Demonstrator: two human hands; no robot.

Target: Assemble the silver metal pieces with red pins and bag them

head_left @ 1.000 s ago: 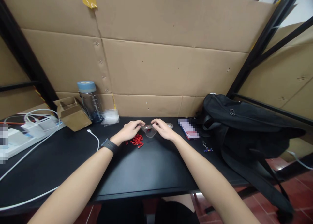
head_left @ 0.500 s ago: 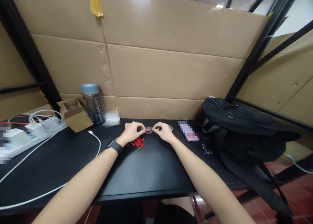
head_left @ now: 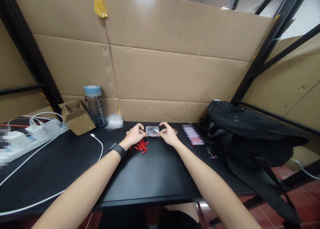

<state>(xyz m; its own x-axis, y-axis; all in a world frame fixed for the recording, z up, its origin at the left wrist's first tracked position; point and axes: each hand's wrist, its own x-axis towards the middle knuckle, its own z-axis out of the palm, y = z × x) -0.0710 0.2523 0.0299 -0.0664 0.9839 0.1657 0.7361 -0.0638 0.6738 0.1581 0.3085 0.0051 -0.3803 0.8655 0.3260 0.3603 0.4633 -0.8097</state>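
Note:
A small, shiny clear plastic bag [head_left: 152, 131] is stretched between my hands just above the black table, with a hint of red at its lower part. My left hand [head_left: 135, 135], wearing a dark watch on the wrist, pinches the bag's left edge. Its right edge is pinched by the thumb and fingers of my right hand [head_left: 168, 134]. A heap of red cords [head_left: 141, 146] lies on the table just below my left hand. Behind my right hand, a round, pale object [head_left: 176, 131] is mostly hidden.
Left of my hands are a folded clear plastic wrapper [head_left: 114, 121], a blue-lidded bottle [head_left: 94, 105], an open cardboard box [head_left: 77, 118], a white cable [head_left: 98, 143] and a power strip [head_left: 22, 144]. To the right lie a phone [head_left: 193, 134], a keychain [head_left: 212, 154] and a black backpack [head_left: 252, 132].
The plastic bag has been tilted and spread so its flat face shows, where before it appeared narrow. My hands have moved slightly apart. The red cords stay in place.

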